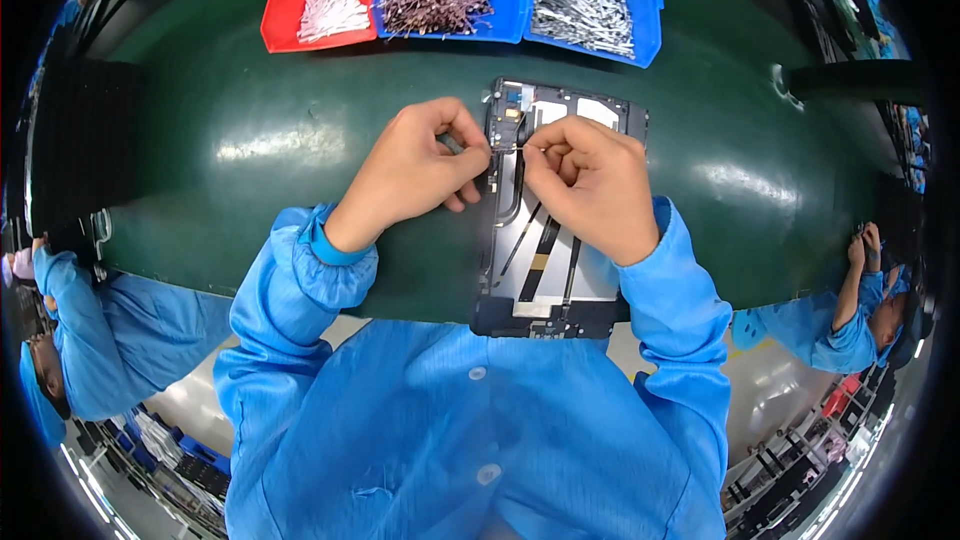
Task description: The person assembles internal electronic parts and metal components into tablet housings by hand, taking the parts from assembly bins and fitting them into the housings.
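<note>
An opened tablet (600, 275), black-framed with silvery plates and dark ribbon strips inside, lies lengthwise before me on the green table, its near end at the table's edge. Over the left side of its upper part, my left hand (425, 160) is closed in a pinch, thumb and forefinger meeting at the tablet's edge. Facing it, my right hand (590, 170) pinches above the tablet's inner parts. A thin, pale, thread-like piece (514, 148) shows between the two sets of fingertips. What exactly each pinch holds is too small to make out.
Beyond the tablet stand a red bin (283, 15) with white strips, a blue bin (508, 0) of brownish thin cables and another blue bin (648, 15) of silvery-white pieces. Co-workers in blue sit left (130, 340) and right (840, 340). A dark arm-like bar (850, 80) juts in at right.
</note>
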The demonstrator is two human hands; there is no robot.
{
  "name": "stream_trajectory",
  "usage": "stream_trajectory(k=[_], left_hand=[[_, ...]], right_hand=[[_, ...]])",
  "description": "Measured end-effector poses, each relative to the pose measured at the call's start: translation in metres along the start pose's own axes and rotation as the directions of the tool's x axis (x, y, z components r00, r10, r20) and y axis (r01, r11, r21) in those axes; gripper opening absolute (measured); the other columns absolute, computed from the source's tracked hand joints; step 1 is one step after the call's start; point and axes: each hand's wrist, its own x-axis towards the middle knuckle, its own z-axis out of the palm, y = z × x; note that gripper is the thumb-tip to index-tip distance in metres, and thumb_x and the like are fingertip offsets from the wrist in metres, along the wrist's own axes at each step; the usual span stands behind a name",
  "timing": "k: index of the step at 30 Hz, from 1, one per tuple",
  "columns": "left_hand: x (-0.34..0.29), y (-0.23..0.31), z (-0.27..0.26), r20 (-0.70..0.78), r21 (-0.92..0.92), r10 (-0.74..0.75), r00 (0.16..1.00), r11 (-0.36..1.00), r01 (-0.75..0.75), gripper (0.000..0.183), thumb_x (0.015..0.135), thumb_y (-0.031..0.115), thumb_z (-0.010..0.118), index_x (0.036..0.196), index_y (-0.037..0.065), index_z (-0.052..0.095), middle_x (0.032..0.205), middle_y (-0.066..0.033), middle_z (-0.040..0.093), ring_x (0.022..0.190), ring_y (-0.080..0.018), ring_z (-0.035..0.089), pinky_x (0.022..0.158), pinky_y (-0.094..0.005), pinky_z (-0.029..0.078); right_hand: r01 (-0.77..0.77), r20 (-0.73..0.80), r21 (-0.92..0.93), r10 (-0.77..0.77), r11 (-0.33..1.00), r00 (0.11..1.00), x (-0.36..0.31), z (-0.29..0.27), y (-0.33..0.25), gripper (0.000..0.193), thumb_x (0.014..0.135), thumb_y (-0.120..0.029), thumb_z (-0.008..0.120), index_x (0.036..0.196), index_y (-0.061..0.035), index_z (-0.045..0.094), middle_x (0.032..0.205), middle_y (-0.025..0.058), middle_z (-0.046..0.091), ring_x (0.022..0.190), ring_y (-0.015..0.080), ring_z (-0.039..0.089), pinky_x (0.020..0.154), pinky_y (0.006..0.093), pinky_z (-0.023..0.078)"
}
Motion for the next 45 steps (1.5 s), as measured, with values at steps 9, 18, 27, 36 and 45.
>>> stream_trajectory(k=[9, 18, 27, 36, 45], left_hand=[[0.001, -0.001, -0.003, 0.004, 0.008, 0.035, 0.999, 0.999, -0.035, 0.008, 0.094, 0.003, 0.066, 0.095, -0.002, 0.06, 0.093, -0.0099, 0.069, 0.067, -0.0148, 0.072, 0.052, -0.0255, 0.056], [0.002, -0.002, -0.002, 0.007, -0.006, 0.034, 0.999, 0.999, -0.034, 0.009, 0.094, 0.004, 0.067, 0.095, -0.001, 0.06, 0.093, -0.0092, 0.068, 0.066, -0.0139, 0.071, 0.05, -0.0249, 0.055], [0.0, 0.002, -0.004, 0.008, -0.035, 0.028, 1.0, 0.999, -0.027, 0.009, 0.092, 0.003, 0.068, 0.095, -0.003, 0.063, 0.086, -0.01, 0.067, 0.062, -0.0142, 0.069, 0.049, -0.0257, 0.055], [0.0, 0.007, -0.005, 0.041, -0.034, 0.014, 0.999, 0.999, -0.013, 0.011, 0.095, 0.006, 0.069, 0.097, -0.002, 0.061, 0.088, -0.0073, 0.067, 0.064, -0.0123, 0.069, 0.05, -0.0245, 0.055], [0.002, 0.006, -0.003, 0.031, -0.015, 0.01, 0.999, 1.0, -0.009, 0.012, 0.093, 0.006, 0.071, 0.098, 0.0, 0.061, 0.089, -0.0062, 0.067, 0.065, -0.0121, 0.07, 0.047, -0.0238, 0.053]], right_hand=[[-0.067, 0.019, 0.039, 0.066, 0.997, 0.998, 0.0, 0.0, 0.004, 0.009, 0.079, -0.003, 0.075, 0.087, -0.0012, 0.07, 0.073, 0.0056, 0.065, 0.056, 0.0083, 0.06, 0.052, 0.0262, 0.049], [-0.066, -0.005, 0.059, 0.066, 0.996, 0.998, 0.0, -0.001, 0.009, 0.009, 0.081, -0.004, 0.075, 0.089, -0.0006, 0.072, 0.073, 0.0054, 0.066, 0.056, 0.0075, 0.058, 0.052, 0.0256, 0.047], [-0.038, 0.01, 0.091, 0.037, 0.995, 0.999, 0.001, -0.003, 0.01, 0.005, 0.089, 0.003, 0.073, 0.093, 0.0061, 0.072, 0.077, 0.0016, 0.068, 0.06, -0.0003, 0.058, 0.049, 0.0183, 0.042], [-0.049, 0.008, 0.03, 0.049, 0.998, 0.999, 0.001, -0.006, 0.003, 0.007, 0.08, -0.005, 0.075, 0.084, -0.0035, 0.07, 0.076, 0.0093, 0.069, 0.063, 0.0187, 0.066, 0.059, 0.0323, 0.052], [0.086, -0.01, -0.04, -0.087, 0.995, 0.996, 0.002, -0.004, 0.005, 0.006, 0.079, -0.002, 0.075, 0.081, -0.0002, 0.069, 0.068, 0.0027, 0.063, 0.053, 0.0052, 0.053, 0.049, 0.0243, 0.043]])
